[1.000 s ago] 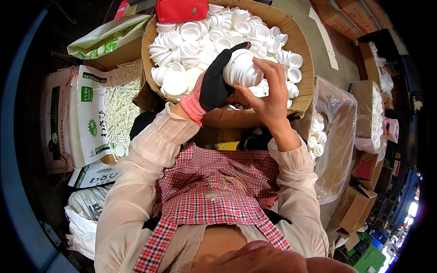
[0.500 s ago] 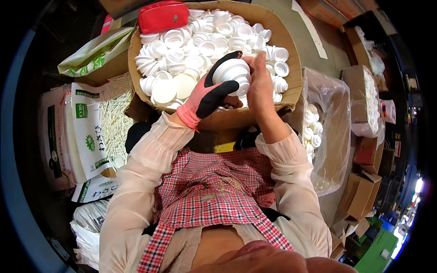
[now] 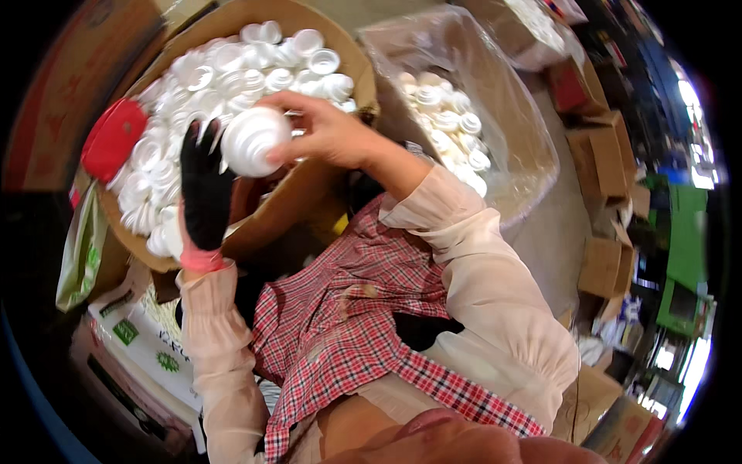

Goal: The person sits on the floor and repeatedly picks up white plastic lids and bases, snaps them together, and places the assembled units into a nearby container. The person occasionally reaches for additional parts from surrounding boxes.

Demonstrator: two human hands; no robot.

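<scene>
My bare right hand (image 3: 332,133) grips a white, stepped round plastic piece (image 3: 253,144) over the near part of a cardboard box, fingers and thumb around its right side. To the left of that piece, my left hand (image 3: 205,193) wears a glove with black palm and fingers and a pink cuff. Its fingers stretch upward with nothing in them; whether they brush the piece I cannot tell. Behind both hands, many similar white plastic pieces (image 3: 224,58) fill the cardboard box (image 3: 340,35). A red zipped pouch (image 3: 114,139) lies on them at the left.
Right of the box, a plastic-lined carton (image 3: 510,147) holds more off-white stepped pieces (image 3: 448,116). Brown cartons (image 3: 607,158) stand farther right. At lower left is a white printed bag (image 3: 147,340), with a green-and-white bag (image 3: 81,251) above it.
The view has turned toward the right, so the box appears farther left. My left hand has come off the white piece and straightened its fingers; my right hand now holds it.
</scene>
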